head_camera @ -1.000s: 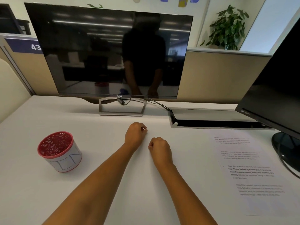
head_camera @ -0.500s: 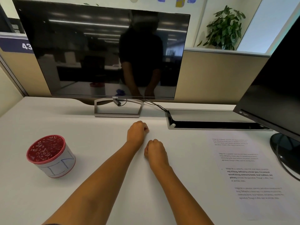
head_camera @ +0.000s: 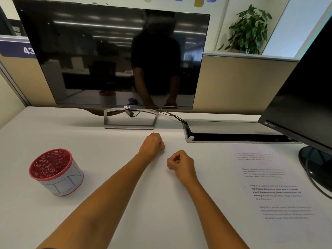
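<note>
**Both fists parked, nothing taken up yet**

Landmark for all positions: the Dell monitor (head_camera: 115, 58) at the back of the white desk (head_camera: 107, 141).

- Left hand (head_camera: 151, 144): resting on the desk just in front of the monitor's stand. Fingers are curled together into a fist, thumb tucked at the side, and nothing shows inside it.
- Right hand (head_camera: 181, 162): a little nearer the person and to the right of the stand. It is also a closed fist with the knuckles folded under, and nothing is visible in its grip. The 2 fists sit near each other but apart.
- Red cup (head_camera: 62, 184): upright, below the monitor's left corner and well apart from the left hand. It has a paper band with pen marks round the wall. The inside looks patterned red (whether it holds anything cannot be told).
- Printed sheet (head_camera: 273, 191): lying flat, forward of the monitor and off to its right, well apart from the right hand. It carries 4 blocks of text.
- Also noted: a cable tray (head_camera: 233, 128) to the right of the stand, and a second screen (head_camera: 305, 97) further right.

Progress, as a judgement: this reads as a starting pose. Neither hand touches the cup or the sheet, and both items look undisturbed. All of the handling appears to be left: opening a fist, reaching out and making contact.
</note>
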`<state>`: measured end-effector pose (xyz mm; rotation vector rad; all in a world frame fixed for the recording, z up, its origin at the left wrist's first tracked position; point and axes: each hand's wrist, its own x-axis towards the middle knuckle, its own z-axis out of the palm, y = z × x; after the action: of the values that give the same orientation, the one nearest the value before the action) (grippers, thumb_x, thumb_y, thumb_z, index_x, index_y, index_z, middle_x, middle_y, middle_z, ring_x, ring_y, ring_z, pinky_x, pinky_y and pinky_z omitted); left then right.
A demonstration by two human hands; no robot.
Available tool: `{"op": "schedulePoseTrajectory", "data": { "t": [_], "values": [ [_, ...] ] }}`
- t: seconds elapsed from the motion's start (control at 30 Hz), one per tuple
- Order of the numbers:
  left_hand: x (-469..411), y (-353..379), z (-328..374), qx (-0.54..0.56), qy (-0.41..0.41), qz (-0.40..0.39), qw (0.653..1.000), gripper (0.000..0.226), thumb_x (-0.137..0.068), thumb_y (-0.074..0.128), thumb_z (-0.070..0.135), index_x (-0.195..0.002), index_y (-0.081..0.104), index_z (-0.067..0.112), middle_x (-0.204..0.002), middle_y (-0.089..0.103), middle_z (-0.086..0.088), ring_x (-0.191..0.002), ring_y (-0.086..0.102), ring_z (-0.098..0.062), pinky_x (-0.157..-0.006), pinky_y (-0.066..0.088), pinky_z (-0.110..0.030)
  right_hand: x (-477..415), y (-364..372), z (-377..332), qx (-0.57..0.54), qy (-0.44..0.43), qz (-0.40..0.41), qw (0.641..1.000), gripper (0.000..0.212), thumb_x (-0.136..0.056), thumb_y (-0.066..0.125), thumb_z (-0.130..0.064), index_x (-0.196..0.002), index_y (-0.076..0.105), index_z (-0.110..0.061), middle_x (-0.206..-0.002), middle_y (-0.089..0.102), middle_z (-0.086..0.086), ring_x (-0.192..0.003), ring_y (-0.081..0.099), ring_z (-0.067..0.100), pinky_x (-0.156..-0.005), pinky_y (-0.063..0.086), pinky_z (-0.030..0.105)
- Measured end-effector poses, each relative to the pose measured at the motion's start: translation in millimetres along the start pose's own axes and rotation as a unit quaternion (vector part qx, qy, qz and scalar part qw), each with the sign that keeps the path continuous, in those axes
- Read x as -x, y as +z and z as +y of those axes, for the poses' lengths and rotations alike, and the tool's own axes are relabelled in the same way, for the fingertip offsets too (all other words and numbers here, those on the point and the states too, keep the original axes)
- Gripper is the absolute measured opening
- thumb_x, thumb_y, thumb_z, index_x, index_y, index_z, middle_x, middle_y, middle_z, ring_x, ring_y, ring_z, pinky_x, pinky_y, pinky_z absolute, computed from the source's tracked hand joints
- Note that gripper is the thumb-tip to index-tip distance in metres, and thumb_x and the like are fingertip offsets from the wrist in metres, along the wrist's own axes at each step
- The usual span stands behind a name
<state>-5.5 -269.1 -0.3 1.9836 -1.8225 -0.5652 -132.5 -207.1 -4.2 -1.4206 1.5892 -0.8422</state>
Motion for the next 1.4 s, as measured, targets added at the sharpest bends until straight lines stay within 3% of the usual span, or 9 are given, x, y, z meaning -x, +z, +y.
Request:
{"op": "schedulePoseTrajectory", "data": {
  "t": [0.17,0.37,0.53,0.63,0.7,0.83,1.07,1.17,1.4],
  "values": [
    [8.2,-4.7,-5.0,0.104,-0.032,0.014,0.994,0.015,-0.083,0.061,0.008,-0.084,0.047,0.009,-0.085,0.053,-0.008,-0.076,0.050,-0.020,-0.057,0.038,-0.017,-0.5,-5.4,-0.9,-0.070,0.031,0.021,0.997,0.013,-0.080,0.069,-0.010,-0.079,0.056,-0.008,-0.085,0.070,0.010,-0.074,0.070,0.018,-0.070,0.055,0.023],
    [17.0,-9.8,-7.2,0.161,-0.052,0.050,0.984,0.013,-0.084,0.062,0.006,-0.081,0.050,0.008,-0.086,0.057,-0.008,-0.077,0.052,-0.020,-0.062,0.042,-0.020,0.0,-5.6,-1.2,-0.104,0.043,0.019,0.994,0.009,-0.082,0.068,-0.010,-0.087,0.061,-0.007,-0.092,0.073,0.012,-0.083,0.072,0.021,-0.076,0.056,0.024],
    [22.6,-17.1,-10.6,0.175,-0.071,0.068,0.980,0.008,-0.084,0.062,0.006,-0.081,0.054,0.008,-0.096,0.066,-0.017,-0.077,0.054,-0.020,-0.071,0.045,-0.024,4.9,-9.6,1.2,-0.128,0.052,0.005,0.990,0.017,-0.083,0.066,-0.007,-0.099,0.069,-0.005,-0.091,0.073,0.012,-0.074,0.070,0.017,-0.070,0.057,0.016],
    [26.3,-22.1,-13.3,0.180,-0.083,0.074,0.977,0.004,-0.084,0.062,0.006,-0.087,0.060,0.005,-0.099,0.067,-0.017,-0.078,0.055,-0.019,-0.073,0.045,-0.024,7.2,-7.7,3.2,-0.036,0.023,0.022,0.999,0.017,-0.083,0.066,-0.007,-0.099,0.072,-0.005,-0.096,0.074,0.013,-0.083,0.070,0.021,-0.086,0.057,0.029],
    [28.7,-24.6,-14.9,0.181,-0.087,0.079,0.976,0.004,-0.084,0.063,0.006,-0.085,0.059,0.006,-0.098,0.067,-0.017,-0.078,0.055,-0.019,-0.072,0.045,-0.024,10.1,-2.2,1.8,0.022,-0.014,0.017,1.000,0.015,-0.082,0.066,-0.007,-0.096,0.074,-0.006,-0.098,0.074,0.011,-0.090,0.069,0.022,-0.090,0.054,0.029],
    [32.1,-27.1,-16.8,0.180,-0.085,0.095,0.975,0.007,-0.083,0.064,0.006,-0.084,0.057,0.009,-0.098,0.067,-0.017,-0.078,0.056,-0.019,-0.071,0.045,-0.023,11.7,11.0,-5.7,0.117,-0.060,0.007,0.991,0.017,-0.081,0.069,-0.013,-0.095,0.073,-0.006,-0.099,0.073,0.009,-0.090,0.067,0.020,-0.086,0.053,0.024],
    [32.2,-28.5,-19.3,0.184,-0.087,0.105,0.973,0.027,-0.085,0.062,0.009,-0.112,0.066,0.007,-0.109,0.068,-0.016,-0.089,0.064,-0.023,-0.088,0.049,-0.025,2.8,22.1,-21.6,0.304,-0.069,-0.040,0.949,0.025,-0.090,0.058,-0.018,-0.109,0.066,-0.004,-0.111,0.067,0.013,-0.099,0.065,0.024,-0.088,0.049,0.025],
    [33.9,-30.8,-17.4,0.193,-0.089,0.104,0.972,0.031,-0.086,0.061,0.010,-0.116,0.064,0.007,-0.114,0.067,-0.017,-0.098,0.066,-0.027,-0.098,0.049,-0.033,0.6,27.8,-25.9,0.345,-0.059,-0.064,0.934,0.028,-0.094,0.052,-0.016,-0.116,0.060,-0.002,-0.119,0.062,0.015,-0.107,0.061,0.025,-0.091,0.047,0.025],
    [36.0,-42.6,-13.0,0.192,-0.086,0.114,0.971,0.029,-0.086,0.061,0.011,-0.115,0.064,0.007,-0.113,0.068,-0.016,-0.098,0.066,-0.026,-0.096,0.048,-0.031,1.7,33.3,-21.2,0.395,-0.052,-0.083,0.913,0.031,-0.095,0.047,-0.014,-0.123,0.052,0.000,-0.129,0.053,0.016,-0.118,0.053,0.025,-0.099,0.042,0.026]
  ]
}}
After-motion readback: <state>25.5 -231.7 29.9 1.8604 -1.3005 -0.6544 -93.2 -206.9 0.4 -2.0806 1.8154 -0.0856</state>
